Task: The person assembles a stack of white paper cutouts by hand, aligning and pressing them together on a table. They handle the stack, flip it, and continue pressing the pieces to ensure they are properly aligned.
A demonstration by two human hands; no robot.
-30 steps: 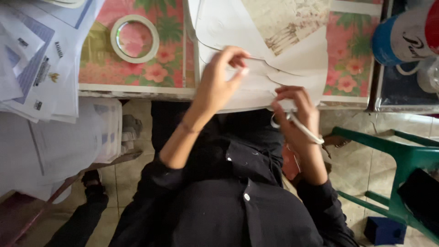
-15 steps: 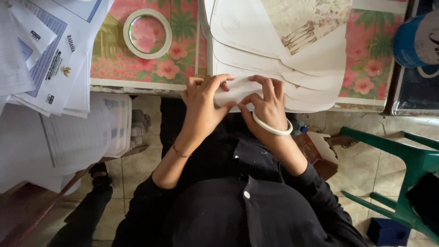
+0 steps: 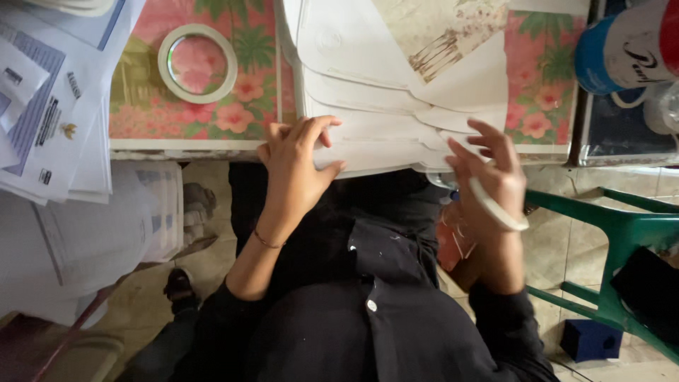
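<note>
Head view: the left hand (image 3: 297, 170) presses flat, fingers together, on a stack of white paper sheets (image 3: 375, 106) overhanging the table edge (image 3: 177, 148). The right hand (image 3: 491, 173), fingers spread and holding nothing, wears a white tape roll on its wrist. Unsupported, the curved, overlapping sheets could slide off.

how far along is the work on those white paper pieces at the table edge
Looks done: several white cut sheets lie stacked on the floral table. In hand: left hand presses the front edge of the stack; right hand, a tape roll around its wrist, hovers open beside it. The tape roll on the table lies untouched.
</note>
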